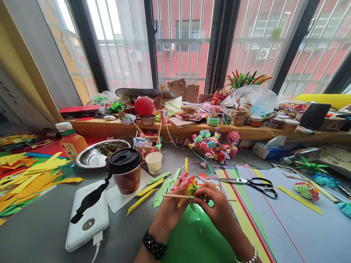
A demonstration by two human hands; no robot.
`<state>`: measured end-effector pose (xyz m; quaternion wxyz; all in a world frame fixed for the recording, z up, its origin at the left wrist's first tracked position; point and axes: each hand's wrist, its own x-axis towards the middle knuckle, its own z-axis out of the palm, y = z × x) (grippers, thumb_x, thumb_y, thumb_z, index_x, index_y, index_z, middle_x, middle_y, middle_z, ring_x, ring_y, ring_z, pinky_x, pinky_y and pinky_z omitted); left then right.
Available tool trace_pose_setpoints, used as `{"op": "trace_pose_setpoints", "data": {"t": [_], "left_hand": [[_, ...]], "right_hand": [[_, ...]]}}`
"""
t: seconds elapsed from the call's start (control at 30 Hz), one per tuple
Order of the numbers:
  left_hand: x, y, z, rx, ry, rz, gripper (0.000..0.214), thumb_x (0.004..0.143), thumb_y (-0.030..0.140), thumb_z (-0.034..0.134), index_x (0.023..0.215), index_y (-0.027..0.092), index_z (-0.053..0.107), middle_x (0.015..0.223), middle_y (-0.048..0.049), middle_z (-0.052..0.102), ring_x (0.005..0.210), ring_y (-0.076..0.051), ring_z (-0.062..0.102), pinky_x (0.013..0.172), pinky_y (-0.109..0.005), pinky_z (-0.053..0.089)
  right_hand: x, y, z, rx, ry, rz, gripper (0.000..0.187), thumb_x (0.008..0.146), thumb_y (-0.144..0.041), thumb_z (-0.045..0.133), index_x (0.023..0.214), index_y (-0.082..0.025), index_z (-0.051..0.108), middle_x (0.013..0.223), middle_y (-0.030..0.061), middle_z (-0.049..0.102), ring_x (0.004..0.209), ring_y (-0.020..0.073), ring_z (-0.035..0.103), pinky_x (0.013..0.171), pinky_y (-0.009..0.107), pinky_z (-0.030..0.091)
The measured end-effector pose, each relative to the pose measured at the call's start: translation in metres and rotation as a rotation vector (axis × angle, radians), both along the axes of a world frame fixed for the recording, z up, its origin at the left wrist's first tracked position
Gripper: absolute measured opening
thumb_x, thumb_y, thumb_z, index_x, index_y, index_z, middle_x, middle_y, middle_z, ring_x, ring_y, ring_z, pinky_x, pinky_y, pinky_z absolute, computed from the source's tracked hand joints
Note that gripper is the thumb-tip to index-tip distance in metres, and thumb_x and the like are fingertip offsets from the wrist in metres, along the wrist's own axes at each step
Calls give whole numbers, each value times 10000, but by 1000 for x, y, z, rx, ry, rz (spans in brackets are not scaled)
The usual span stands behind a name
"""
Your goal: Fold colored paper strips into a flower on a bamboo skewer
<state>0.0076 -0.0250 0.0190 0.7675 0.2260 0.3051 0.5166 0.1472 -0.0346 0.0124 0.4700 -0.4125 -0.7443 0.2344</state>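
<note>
A small folded paper flower (189,189) in pink, yellow and green sits between my hands above the table's near edge. My left hand (168,208) is closed around its left side, with the thumb against the paper. On the other side, my right hand (215,204) pinches with thumb and fingertips at the flower's green part. A thin wooden stick (175,196) lies level across both hands and comes out beyond the right one. The fingers partly hide the flower and the stick's middle. Below them is a glossy green balloon-like surface (189,237).
Black-handled scissors (263,186) lie on coloured paper sheets (290,219) at right. Leftward are folded paper strips (146,191), a lidded coffee cup (124,173), a paper cup (154,163), a white power bank (87,212), a metal plate (87,157) and a juice bottle (71,142).
</note>
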Motion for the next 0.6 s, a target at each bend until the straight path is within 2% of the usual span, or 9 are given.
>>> {"op": "trace_pose_setpoints", "data": {"t": [0.1,0.23,0.37,0.6], "left_hand": [[0,0,-3,20,-11,-13,359,803,245,540,1158,205,500,1062,-47,623,895,-130,589,660,-165,453],[2,0,-4,24,-32,0,376,785,186,560,1155,200,496,1085,-54,615,897,-133,594,666,-170,459],[3,-1,1,24,-52,3,416,773,127,563,1172,210,477,1125,-44,598,879,-120,601,679,-173,460],[0,-2,3,44,-20,-11,521,752,145,602,1235,206,417,1123,-52,601,878,-130,601,654,-180,449]], "right_hand": [[0,0,0,11,4,-3,67,756,-142,564,701,-182,559,690,-2,514,592,116,518,510,208,439],[1,0,-2,33,8,13,97,748,-105,560,693,-182,540,690,-8,502,612,115,510,536,203,443],[1,0,-3,33,6,19,105,757,-111,552,694,-188,518,703,-6,495,625,121,502,553,212,447],[0,0,-6,83,-20,7,130,763,-89,537,697,-188,485,718,2,488,629,124,490,552,213,435]]}}
